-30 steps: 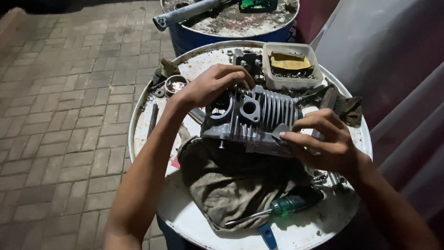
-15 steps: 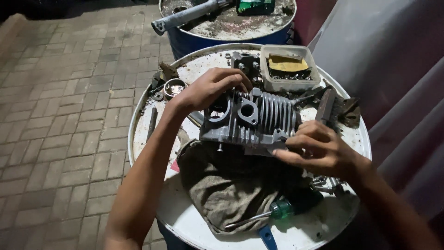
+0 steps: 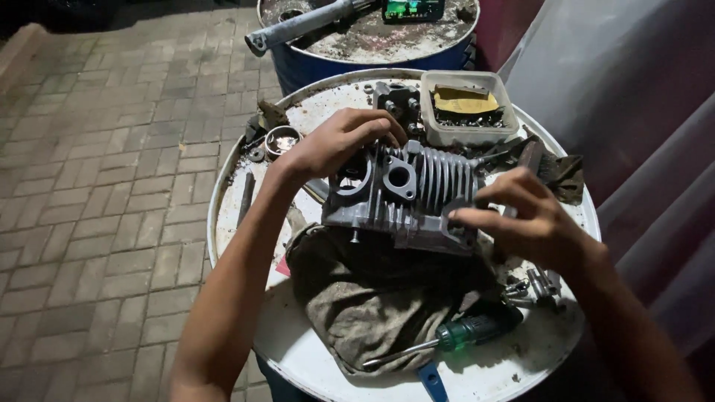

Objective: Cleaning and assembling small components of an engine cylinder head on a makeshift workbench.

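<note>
Finned engine cylinder [image 3: 406, 197] under the left hand [image 3: 335, 141]: dull metal grey, ribs darker in the grooves. Rag [image 3: 372, 298] below both hands: brown-grey, stained darker in patches. Screwdriver [image 3: 454, 335] below the right hand [image 3: 532, 219]: green translucent handle, black end, bright metal shaft. Drum top [image 3: 298, 357] beneath the hands: white, smeared grey and brown. Tray [image 3: 465, 134] beyond the right hand: off-white, with a yellow piece inside. Second drum [image 3: 357, 63] further out: blue wall, rust-speckled top. Paving [image 3: 112, 186] left of the left hand: grey-brown bricks in a staggered pattern.
</note>
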